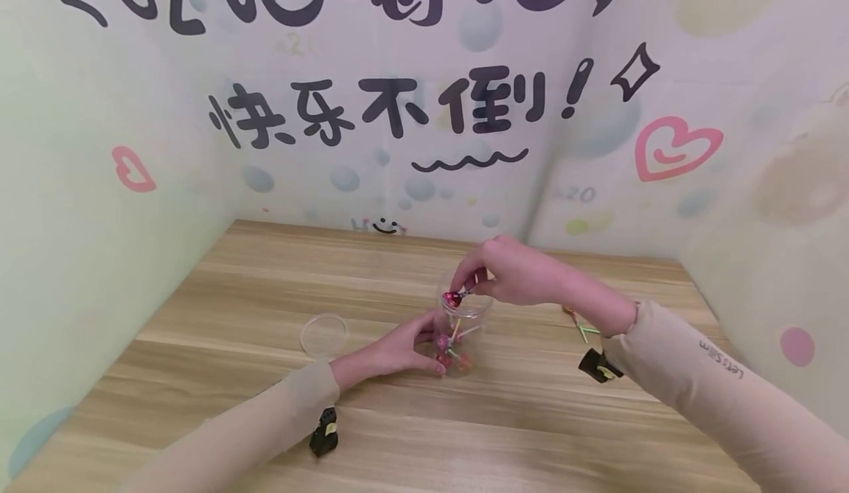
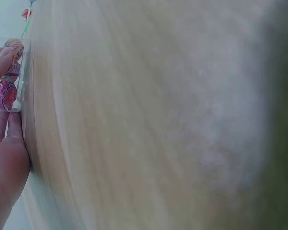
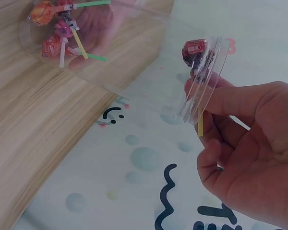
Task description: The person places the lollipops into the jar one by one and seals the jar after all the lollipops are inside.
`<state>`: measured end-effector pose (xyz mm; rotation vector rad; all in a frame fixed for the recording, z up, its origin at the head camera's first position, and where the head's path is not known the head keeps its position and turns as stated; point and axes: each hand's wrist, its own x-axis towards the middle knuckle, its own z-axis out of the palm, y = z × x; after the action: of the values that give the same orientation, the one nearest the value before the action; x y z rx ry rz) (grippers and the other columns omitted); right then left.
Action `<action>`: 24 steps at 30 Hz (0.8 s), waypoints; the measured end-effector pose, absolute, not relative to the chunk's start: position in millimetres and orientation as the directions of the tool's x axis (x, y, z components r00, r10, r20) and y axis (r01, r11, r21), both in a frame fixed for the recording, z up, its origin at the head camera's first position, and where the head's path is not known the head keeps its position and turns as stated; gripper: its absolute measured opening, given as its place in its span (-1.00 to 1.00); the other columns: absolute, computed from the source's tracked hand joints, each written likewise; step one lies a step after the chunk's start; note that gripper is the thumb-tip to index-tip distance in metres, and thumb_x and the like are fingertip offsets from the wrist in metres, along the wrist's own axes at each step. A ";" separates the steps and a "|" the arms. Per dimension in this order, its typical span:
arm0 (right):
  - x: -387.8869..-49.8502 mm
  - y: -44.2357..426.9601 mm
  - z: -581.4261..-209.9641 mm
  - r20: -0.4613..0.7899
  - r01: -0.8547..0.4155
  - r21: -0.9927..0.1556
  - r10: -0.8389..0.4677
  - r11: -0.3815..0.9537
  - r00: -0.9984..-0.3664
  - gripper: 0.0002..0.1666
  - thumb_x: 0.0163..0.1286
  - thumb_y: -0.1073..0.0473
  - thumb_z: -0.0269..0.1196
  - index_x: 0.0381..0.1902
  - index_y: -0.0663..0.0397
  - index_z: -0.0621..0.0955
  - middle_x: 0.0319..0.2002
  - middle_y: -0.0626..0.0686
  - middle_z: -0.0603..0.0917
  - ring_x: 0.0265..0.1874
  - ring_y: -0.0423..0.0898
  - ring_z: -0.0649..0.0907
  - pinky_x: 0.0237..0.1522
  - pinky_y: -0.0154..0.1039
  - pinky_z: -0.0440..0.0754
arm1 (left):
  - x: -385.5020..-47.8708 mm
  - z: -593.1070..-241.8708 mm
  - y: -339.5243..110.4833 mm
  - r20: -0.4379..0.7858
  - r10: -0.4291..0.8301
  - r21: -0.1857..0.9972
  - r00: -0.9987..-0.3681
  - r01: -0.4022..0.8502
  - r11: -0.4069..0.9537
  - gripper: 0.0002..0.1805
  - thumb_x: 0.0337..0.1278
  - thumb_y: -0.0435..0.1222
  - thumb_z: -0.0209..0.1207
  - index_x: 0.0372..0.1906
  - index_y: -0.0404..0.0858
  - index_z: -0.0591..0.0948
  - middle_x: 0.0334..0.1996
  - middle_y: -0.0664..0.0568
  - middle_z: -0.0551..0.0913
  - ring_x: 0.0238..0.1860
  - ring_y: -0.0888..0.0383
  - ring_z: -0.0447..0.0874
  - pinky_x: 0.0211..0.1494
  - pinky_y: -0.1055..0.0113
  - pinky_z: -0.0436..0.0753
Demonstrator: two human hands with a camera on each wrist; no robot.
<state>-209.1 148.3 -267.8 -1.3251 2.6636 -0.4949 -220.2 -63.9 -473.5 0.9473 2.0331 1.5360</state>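
A clear plastic jar [image 1: 472, 334] stands upright on the table, with several wrapped lollipops [image 3: 63, 29] lying at its bottom. My left hand [image 1: 404, 345] holds the jar low on its left side, thumb at the front and fingers behind; part of this hand [image 2: 8, 158] shows in the left wrist view. Above, my right hand [image 1: 514, 270] pinches one lollipop [image 3: 194, 51] by its yellow stick, near the wrapper. That lollipop's red wrapped head is inside the jar's mouth, pointing down, and the fingertips are at the rim [image 3: 209, 84].
A round clear lid [image 1: 323, 335] lies on the wooden table [image 1: 265, 309] left of the jar. More lollipops [image 1: 585, 329] with green sticks lie to the right, partly hidden by the right forearm. A printed wall covering [image 1: 371, 183] stands behind the table.
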 end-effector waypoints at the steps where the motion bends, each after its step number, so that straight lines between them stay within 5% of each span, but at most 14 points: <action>1: -209.2 147.8 -268.2 0.032 -0.756 -0.342 -0.798 0.557 -0.602 -0.70 0.23 0.45 0.26 -0.22 0.00 0.78 -0.26 -0.11 0.81 -0.35 -0.31 0.68 -0.25 -0.43 0.67 | -220.2 -473.4 -63.7 0.068 0.729 0.951 -0.681 0.266 0.160 -0.38 -0.07 -0.46 0.44 0.13 -0.26 0.42 0.17 -0.08 0.58 0.25 0.12 0.54 0.36 0.44 0.49; 16: -210.7 145.9 -271.5 0.028 -0.767 -0.335 -0.808 0.547 -0.588 -0.68 0.25 0.42 0.26 -0.23 -0.09 0.79 -0.27 -0.18 0.80 -0.36 -0.35 0.66 -0.26 -0.44 0.64 | -220.5 -473.2 -63.5 0.063 0.730 0.947 -0.680 0.271 0.171 -0.28 -0.07 -0.45 0.44 0.25 -0.21 0.40 0.19 -0.07 0.57 0.24 0.14 0.53 0.38 0.45 0.47; 24: -209.8 146.5 -270.3 0.027 -0.758 -0.342 -0.801 0.555 -0.598 -0.70 0.26 0.41 0.27 -0.23 -0.09 0.78 -0.27 -0.18 0.80 -0.36 -0.34 0.66 -0.23 -0.26 0.72 | -221.1 -473.1 -63.6 0.076 0.731 0.944 -0.678 0.284 0.165 -0.34 -0.09 -0.44 0.45 0.17 -0.23 0.43 0.16 -0.08 0.58 0.20 0.16 0.54 0.38 0.41 0.49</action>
<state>-209.8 146.5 -270.3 -1.3374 2.6517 -0.4861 -221.1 -63.6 -473.1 0.9620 2.0510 1.5231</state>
